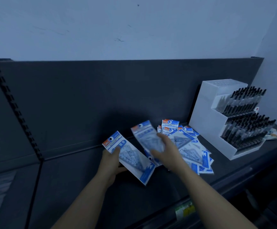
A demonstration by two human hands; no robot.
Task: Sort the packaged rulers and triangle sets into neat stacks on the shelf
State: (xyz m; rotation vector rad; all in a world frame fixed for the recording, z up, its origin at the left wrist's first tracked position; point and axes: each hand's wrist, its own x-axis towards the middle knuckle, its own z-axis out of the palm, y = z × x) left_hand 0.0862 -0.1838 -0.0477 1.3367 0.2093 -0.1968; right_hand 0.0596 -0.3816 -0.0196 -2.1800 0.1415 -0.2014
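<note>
My left hand grips a blue-and-white geometry set packet from below, thumb on its front, tilted above the dark shelf. A second packet is lifted and blurred, and my right hand holds it at its lower end with fingers spread. To the right lies a loose, fanned pile of several similar packets on the shelf, some leaning against the back panel.
A white tiered display stand filled with black-capped pens stands at the right end of the shelf. The dark back panel rises behind. A green price label sits on the shelf's front edge.
</note>
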